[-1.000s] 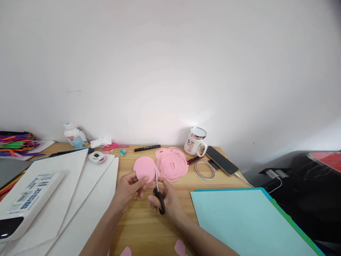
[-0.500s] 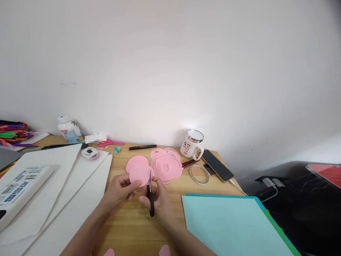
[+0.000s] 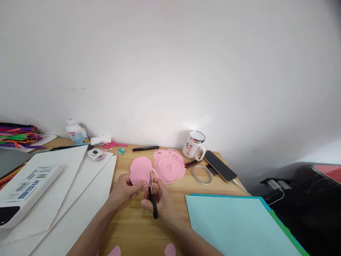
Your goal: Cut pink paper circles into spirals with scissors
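Observation:
A pink paper circle (image 3: pixel 139 177) is pinched along its lower edge between the thumb and fingers of my left hand (image 3: pixel 127 188). My right hand (image 3: pixel 160 201) grips black-handled scissors (image 3: pixel 152 199), their blades pointing away from me at the circle's right side. A narrow curved strip of pink paper (image 3: pixel 153 171) stands out to the right of the blades. Just behind the held piece, another pink circle (image 3: pixel 140 161) lies on the table. To the right is a loose pile of cut pink paper rounds (image 3: pixel 170 166), some with spiral cuts.
A white mug (image 3: pixel 194 145), a roll of tape (image 3: pixel 201 174) and a phone (image 3: pixel 220 166) stand at the right rear. Light blue sheets (image 3: pixel 226 224) cover the right front. White paper (image 3: pixel 80 199) lies left, with a white box (image 3: pixel 29 192). Pink scissors (image 3: pixel 114 144) lie near the wall.
The scissors have cut further into the circle's right side, and a thin strip now curls away from it. The whole view has shifted slightly, with things appearing further right.

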{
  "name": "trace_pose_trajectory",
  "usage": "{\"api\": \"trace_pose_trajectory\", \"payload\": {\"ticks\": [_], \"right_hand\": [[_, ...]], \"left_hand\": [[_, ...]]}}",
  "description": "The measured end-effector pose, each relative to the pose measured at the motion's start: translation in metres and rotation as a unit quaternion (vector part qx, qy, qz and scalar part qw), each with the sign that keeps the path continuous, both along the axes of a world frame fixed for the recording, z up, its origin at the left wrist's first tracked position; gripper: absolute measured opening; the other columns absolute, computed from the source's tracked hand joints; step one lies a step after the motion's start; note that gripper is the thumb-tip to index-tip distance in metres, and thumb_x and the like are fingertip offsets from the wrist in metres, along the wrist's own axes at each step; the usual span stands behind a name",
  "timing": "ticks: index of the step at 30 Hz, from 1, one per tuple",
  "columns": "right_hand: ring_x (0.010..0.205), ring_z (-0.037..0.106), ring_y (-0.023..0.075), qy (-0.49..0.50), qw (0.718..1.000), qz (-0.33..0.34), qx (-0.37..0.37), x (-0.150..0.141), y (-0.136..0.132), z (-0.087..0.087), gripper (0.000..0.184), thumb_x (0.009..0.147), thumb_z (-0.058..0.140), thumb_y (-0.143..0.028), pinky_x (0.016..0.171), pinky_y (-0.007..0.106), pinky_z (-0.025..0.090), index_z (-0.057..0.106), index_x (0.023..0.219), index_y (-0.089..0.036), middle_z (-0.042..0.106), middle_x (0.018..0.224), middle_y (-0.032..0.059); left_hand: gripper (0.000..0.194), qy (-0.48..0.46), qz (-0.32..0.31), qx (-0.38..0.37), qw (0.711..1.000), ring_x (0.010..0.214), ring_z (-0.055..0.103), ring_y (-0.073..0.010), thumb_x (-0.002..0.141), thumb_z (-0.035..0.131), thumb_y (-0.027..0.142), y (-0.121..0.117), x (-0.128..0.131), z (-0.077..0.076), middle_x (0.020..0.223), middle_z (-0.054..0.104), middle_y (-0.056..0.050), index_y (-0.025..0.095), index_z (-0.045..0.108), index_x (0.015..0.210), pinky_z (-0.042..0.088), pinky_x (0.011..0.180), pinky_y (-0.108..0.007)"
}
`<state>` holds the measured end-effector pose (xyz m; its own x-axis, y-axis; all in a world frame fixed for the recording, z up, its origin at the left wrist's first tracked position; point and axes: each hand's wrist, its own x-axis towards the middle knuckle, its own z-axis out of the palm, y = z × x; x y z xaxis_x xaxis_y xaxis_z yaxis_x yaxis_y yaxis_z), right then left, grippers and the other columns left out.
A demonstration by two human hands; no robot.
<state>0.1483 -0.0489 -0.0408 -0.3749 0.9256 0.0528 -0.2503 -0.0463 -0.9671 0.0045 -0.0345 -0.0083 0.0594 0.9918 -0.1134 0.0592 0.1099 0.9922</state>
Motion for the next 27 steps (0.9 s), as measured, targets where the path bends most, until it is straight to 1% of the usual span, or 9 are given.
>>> {"api": "trace_pose_trajectory", "payload": {"ticks": [2, 6, 10, 14, 17, 21, 27], "right_hand": [[0.055, 0.044, 0.0106, 0.0, 1.0, -0.001, -0.006, 0.001, 0.0, -0.002, 0.053, 0.059, 0.077, -0.027, 0.049, 0.021, 0.033, 0.044, 0.1, -0.021, 0.053, 0.064, -0.0059], [0.049, 0.041, 0.0085, 0.009, 1.0, 0.002, -0.008, 0.001, 0.004, -0.007, 0.053, 0.057, 0.078, -0.03, 0.047, 0.02, 0.03, 0.043, 0.097, -0.021, 0.05, 0.059, -0.0084], [0.051, 0.041, 0.0081, 0.014, 1.0, 0.006, -0.003, 0.001, 0.007, -0.01, 0.055, 0.058, 0.078, -0.031, 0.047, 0.019, 0.03, 0.043, 0.099, -0.022, 0.048, 0.059, -0.0094], [0.05, 0.039, 0.0074, 0.017, 1.0, 0.01, -0.008, 0.003, 0.007, -0.004, 0.051, 0.06, 0.077, -0.033, 0.046, 0.018, 0.027, 0.044, 0.097, -0.021, 0.045, 0.058, -0.0097], [0.048, 0.037, 0.0072, 0.012, 1.0, 0.009, -0.011, 0.004, 0.006, 0.002, 0.056, 0.057, 0.079, -0.035, 0.045, 0.018, 0.025, 0.043, 0.097, -0.021, 0.043, 0.055, -0.0108], [0.048, 0.038, 0.0073, 0.0, 1.0, 0.009, -0.01, 0.003, 0.007, 0.002, 0.059, 0.056, 0.079, -0.038, 0.043, 0.018, 0.025, 0.042, 0.098, -0.02, 0.044, 0.055, -0.0102], [0.044, 0.039, 0.0064, -0.007, 1.0, 0.001, 0.012, 0.0, 0.009, -0.005, 0.055, 0.06, 0.074, -0.046, 0.042, 0.018, 0.029, 0.041, 0.096, -0.021, 0.044, 0.055, -0.01]], "left_hand": [[0.037, 0.002, 0.003, -0.003, 1.0, 0.038, 0.024, -0.004, 0.061, 0.07, 0.04, 0.0, -0.001, 0.002, 0.037, 0.035, 0.008, 0.015, 0.046, 0.047, 0.016, 0.04, -0.02], [0.034, -0.009, 0.003, -0.006, 1.0, 0.037, 0.025, -0.0043, 0.059, 0.07, 0.04, 0.001, -0.003, 0.0, 0.036, 0.037, 0.008, 0.014, 0.051, 0.05, 0.016, 0.041, -0.021], [0.034, -0.013, 0.002, -0.005, 1.0, 0.036, 0.024, -0.004, 0.059, 0.07, 0.04, 0.003, -0.004, -0.004, 0.035, 0.034, 0.009, 0.013, 0.052, 0.049, 0.015, 0.041, -0.021], [0.033, -0.019, 0.003, -0.002, 1.0, 0.036, 0.027, -0.0044, 0.059, 0.071, 0.038, 0.004, -0.003, -0.007, 0.035, 0.036, 0.008, 0.014, 0.052, 0.049, 0.016, 0.04, -0.021], [0.033, -0.022, 0.011, 0.002, 1.0, 0.036, 0.027, -0.0046, 0.059, 0.07, 0.038, 0.004, -0.002, -0.009, 0.035, 0.037, 0.008, 0.015, 0.05, 0.048, 0.017, 0.039, -0.02], [0.035, -0.029, 0.008, 0.003, 1.0, 0.036, 0.027, -0.0046, 0.058, 0.07, 0.038, 0.005, -0.003, -0.007, 0.036, 0.037, 0.008, 0.015, 0.047, 0.046, 0.018, 0.039, -0.02], [0.037, -0.025, 0.001, 0.005, 1.0, 0.036, 0.025, -0.0041, 0.057, 0.072, 0.036, 0.004, -0.004, -0.001, 0.034, 0.035, 0.008, 0.016, 0.043, 0.044, 0.016, 0.04, -0.02]]}}
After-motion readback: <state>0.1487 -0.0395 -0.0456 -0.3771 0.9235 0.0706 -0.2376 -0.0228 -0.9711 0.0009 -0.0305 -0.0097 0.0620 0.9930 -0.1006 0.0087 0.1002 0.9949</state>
